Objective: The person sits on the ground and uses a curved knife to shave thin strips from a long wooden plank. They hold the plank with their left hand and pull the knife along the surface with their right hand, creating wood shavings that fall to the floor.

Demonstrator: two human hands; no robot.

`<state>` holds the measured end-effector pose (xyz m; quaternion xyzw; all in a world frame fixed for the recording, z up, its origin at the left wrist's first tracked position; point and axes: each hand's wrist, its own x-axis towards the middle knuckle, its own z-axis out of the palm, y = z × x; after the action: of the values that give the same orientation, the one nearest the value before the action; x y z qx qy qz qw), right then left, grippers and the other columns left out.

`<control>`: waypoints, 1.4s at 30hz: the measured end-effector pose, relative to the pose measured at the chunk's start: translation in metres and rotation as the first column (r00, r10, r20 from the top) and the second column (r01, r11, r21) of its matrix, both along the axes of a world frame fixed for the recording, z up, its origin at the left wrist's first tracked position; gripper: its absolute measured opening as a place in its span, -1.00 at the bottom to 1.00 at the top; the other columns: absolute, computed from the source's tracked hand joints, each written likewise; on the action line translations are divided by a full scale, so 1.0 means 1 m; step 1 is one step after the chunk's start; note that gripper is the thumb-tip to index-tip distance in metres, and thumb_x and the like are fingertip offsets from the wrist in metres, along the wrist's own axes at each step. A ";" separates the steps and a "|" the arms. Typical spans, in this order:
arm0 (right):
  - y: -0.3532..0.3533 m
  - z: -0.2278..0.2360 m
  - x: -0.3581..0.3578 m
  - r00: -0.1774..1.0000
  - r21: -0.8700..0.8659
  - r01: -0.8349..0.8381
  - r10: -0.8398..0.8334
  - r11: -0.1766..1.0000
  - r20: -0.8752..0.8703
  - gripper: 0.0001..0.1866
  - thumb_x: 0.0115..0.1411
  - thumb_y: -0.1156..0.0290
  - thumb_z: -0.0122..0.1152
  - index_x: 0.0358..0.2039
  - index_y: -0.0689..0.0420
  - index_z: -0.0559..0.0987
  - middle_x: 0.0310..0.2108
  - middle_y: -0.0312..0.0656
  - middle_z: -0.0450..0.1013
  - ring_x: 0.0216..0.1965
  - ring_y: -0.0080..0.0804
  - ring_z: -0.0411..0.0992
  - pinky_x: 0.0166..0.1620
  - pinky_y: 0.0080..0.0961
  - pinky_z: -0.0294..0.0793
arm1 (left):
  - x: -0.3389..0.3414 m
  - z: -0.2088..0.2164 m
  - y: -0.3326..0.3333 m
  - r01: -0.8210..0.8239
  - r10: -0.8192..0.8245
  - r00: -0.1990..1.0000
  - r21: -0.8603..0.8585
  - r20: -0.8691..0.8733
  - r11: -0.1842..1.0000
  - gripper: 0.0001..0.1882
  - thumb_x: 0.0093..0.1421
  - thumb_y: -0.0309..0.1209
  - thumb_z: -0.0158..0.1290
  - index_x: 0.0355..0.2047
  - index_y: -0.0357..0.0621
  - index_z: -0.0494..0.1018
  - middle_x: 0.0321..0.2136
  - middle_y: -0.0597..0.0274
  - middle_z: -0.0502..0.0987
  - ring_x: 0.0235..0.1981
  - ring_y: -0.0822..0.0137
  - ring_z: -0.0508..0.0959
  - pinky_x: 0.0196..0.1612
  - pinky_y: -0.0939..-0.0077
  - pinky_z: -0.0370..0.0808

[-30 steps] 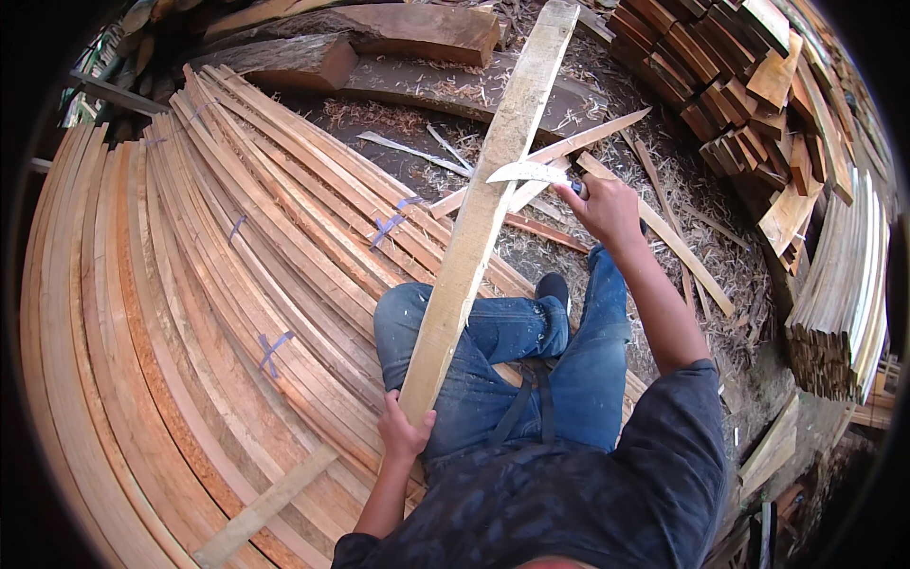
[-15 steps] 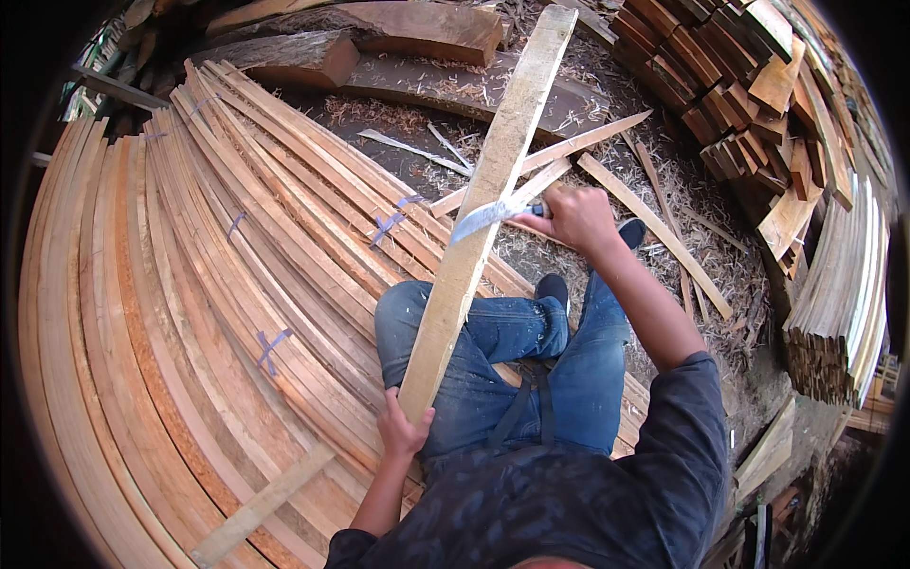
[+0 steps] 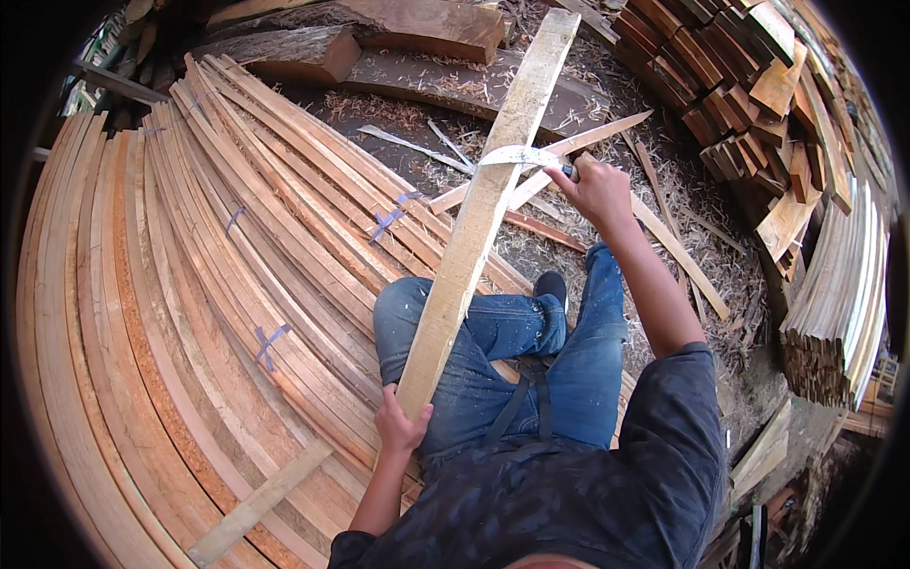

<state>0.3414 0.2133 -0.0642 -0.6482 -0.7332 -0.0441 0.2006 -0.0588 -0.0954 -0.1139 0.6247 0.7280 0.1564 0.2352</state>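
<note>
A long wooden plank (image 3: pixel 474 242) slants up and away from my left thigh toward the far wood pile. Its near end is in my left hand (image 3: pixel 403 424), with the thumb on one side and the fingers round the other. My right hand (image 3: pixel 597 192) is closed round the dark handle of a curved machete (image 3: pixel 519 156). The pale blade lies across the upper half of the plank, at or just above its face; exact contact I cannot tell. The plank passes over my bent left knee.
Bundles of long wooden strips (image 3: pixel 275 275), tied with purple bands (image 3: pixel 387 225), spread across the left. Thick timber beams (image 3: pixel 408 28) lie at the back. Stacked boards (image 3: pixel 720 104) rise at the far right, with a pale bundle of slats (image 3: pixel 834 294) nearer. Shavings and loose offcuts cover the ground.
My right hand has moved up and slightly right with the machete, so the blade now crosses the plank farther from me. My left hand and the plank have barely shifted.
</note>
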 end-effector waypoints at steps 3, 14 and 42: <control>-0.013 0.011 -0.024 0.995 -0.090 -0.092 0.094 0.992 0.021 -0.20 0.13 -0.44 -0.04 -0.72 0.13 0.53 -0.77 -0.10 0.43 -0.69 -0.20 0.50 -0.57 -0.29 0.49 | -0.002 0.002 -0.003 -0.025 0.026 0.999 -0.056 0.031 0.998 -0.18 -0.02 0.17 0.19 0.02 -0.23 0.23 -0.37 -0.24 0.52 -0.31 -0.29 0.54 -0.27 -0.05 0.45; -0.024 0.009 -0.017 0.990 -0.058 -0.143 0.142 0.988 -0.014 -0.25 0.08 -0.41 0.08 -0.73 0.10 0.55 -0.77 -0.12 0.43 -0.70 -0.18 0.48 -0.54 -0.31 0.47 | -0.003 0.005 0.000 0.002 -0.001 0.999 -0.051 0.033 0.999 -0.19 -0.03 0.15 0.20 0.02 -0.19 0.23 -0.37 -0.20 0.54 -0.32 -0.28 0.55 -0.30 -0.07 0.46; 0.006 0.011 0.000 0.960 -0.033 -0.249 0.251 0.968 0.127 -0.27 0.10 -0.40 0.07 -0.74 0.09 0.49 -0.78 -0.14 0.40 -0.71 -0.23 0.46 -0.54 -0.31 0.46 | -0.003 0.007 0.006 0.004 -0.002 0.998 -0.034 0.068 0.999 -0.19 -0.05 0.18 0.21 -0.01 -0.19 0.26 -0.34 -0.20 0.53 -0.29 -0.27 0.54 -0.25 -0.05 0.46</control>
<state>0.3411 0.2195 -0.0529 -0.5479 -0.8210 -0.0546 0.1509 -0.0623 -0.0894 -0.1066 0.6161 0.7212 0.1646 0.2706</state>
